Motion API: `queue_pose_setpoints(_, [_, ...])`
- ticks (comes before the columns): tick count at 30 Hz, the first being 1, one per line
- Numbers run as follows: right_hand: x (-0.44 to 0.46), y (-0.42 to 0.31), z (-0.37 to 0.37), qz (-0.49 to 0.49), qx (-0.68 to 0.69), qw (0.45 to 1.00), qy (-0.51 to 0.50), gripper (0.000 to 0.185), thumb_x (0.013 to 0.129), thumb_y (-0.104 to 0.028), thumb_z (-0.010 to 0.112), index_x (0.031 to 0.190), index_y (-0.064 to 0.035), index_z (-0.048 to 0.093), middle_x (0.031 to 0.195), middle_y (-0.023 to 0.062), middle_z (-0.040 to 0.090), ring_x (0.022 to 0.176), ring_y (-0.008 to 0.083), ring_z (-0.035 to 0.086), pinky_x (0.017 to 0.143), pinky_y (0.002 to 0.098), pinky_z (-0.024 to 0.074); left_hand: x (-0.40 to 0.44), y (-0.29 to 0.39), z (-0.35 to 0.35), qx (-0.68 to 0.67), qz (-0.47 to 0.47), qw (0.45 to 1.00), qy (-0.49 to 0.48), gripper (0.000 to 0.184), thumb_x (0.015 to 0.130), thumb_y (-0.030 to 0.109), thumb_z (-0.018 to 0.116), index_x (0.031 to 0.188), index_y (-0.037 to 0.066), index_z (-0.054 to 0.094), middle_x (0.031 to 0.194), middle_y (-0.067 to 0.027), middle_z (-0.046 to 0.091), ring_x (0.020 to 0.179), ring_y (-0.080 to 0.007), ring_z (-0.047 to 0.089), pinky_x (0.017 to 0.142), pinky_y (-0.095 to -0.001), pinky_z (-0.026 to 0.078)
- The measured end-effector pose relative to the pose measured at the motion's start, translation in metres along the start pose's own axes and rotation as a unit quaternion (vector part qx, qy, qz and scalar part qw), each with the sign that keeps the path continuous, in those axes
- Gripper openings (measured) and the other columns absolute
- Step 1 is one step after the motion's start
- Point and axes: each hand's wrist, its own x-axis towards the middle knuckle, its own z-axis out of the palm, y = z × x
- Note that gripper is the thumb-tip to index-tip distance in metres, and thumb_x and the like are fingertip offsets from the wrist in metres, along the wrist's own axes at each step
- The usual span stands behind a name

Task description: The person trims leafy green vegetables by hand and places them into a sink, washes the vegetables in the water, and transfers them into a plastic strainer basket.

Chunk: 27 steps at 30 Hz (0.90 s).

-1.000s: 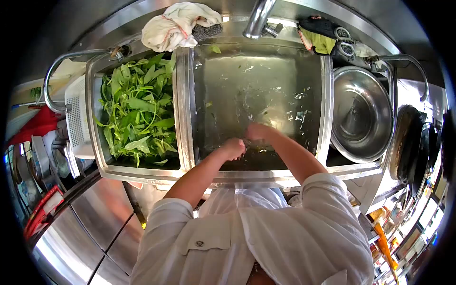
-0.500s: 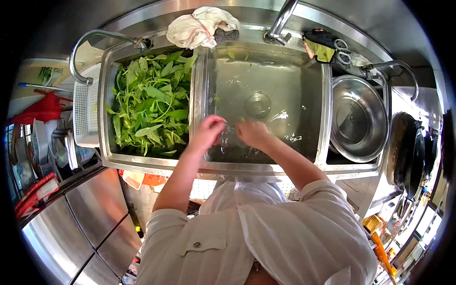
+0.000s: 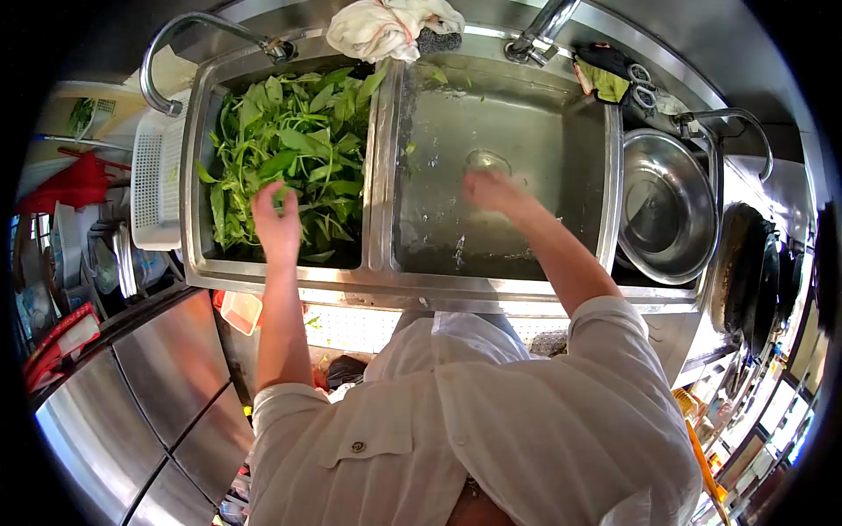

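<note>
Leafy greens (image 3: 303, 145) fill the left basin. My left hand (image 3: 278, 223) is over the near part of the greens, its thumb and fingers apart, with nothing visible between them. In the middle basin (image 3: 438, 272) there is water with ripples, a round drain (image 3: 488, 161) and a few small leaf bits (image 3: 437, 75) near its edges. My right hand (image 3: 493, 191) is low in this basin, just in front of the drain, with its fingers curled. What it holds, if anything, is too small or hidden to make out.
A steel bowl (image 3: 664, 206) sits in the right basin. Behind the sink are a white cloth (image 3: 373, 26), a faucet (image 3: 542, 31), scissors (image 3: 643, 86) and a green-black cloth (image 3: 605, 81). A white perforated basket (image 3: 158, 180) stands at the left.
My left hand has moved from the middle basin leftward to the greens, and its fingers have spread. My right hand has shifted slightly right and away from me. The view has shifted too.
</note>
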Motion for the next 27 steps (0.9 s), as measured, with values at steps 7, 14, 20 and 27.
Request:
queue_pose_setpoints(7, [0.006,0.003,0.102,-0.075,0.050,0.962,-0.258,0.026,0.076,-0.024,0.055,0.090,-0.0024,0.059,0.082,0.0168,0.060,0.071,0.0271,0.060,0.060,0.0393,0.0481,-0.039,0.020,0.031,-0.061,0.062,0.995,-0.050,0.019,0.074,0.008,0.058,0.092,0.004,0.057,0.101,-0.0158,0.052,0.098,-0.0303,0.049,0.086,-0.0347,0.038])
queue_pose_setpoints(14, [-0.016,-0.030,0.090,0.008,-0.043,0.927,-0.373,0.016,0.071,-0.015,0.059,0.076,-0.0011,0.063,0.084,0.0142,0.062,0.074,0.0221,0.061,0.063,0.0400,0.0500,-0.037,0.018,0.031,-0.094,0.014,0.992,-0.081,0.015,0.074,0.005,0.057,0.088,0.004,0.057,0.096,-0.0138,0.054,0.092,-0.0286,0.052,0.082,-0.0333,0.040])
queue_pose_setpoints(20, [-0.024,-0.105,-0.034,-0.106,-0.022,0.986,0.127,0.024,0.077,-0.013,0.053,0.100,-0.0061,0.054,0.082,0.0127,0.061,0.075,0.0315,0.060,0.062,0.0389,0.0489,-0.048,0.015,0.031,-0.097,-0.008,0.987,-0.126,0.016,0.073,0.005,0.057,0.089,0.003,0.056,0.095,-0.0129,0.055,0.090,-0.0292,0.052,0.081,-0.0335,0.041])
queue_pose_setpoints(27, [0.024,-0.077,-0.096,0.099,0.074,0.971,0.202,0.022,0.082,-0.021,0.043,0.097,-0.0068,0.051,0.093,0.0169,0.058,0.085,0.0320,0.057,0.069,0.0415,0.0469,-0.074,0.032,0.051,-0.049,0.080,0.987,-0.129,0.021,0.074,0.010,0.058,0.094,0.004,0.054,0.097,-0.0133,0.054,0.092,-0.0305,0.050,0.080,-0.0368,0.040])
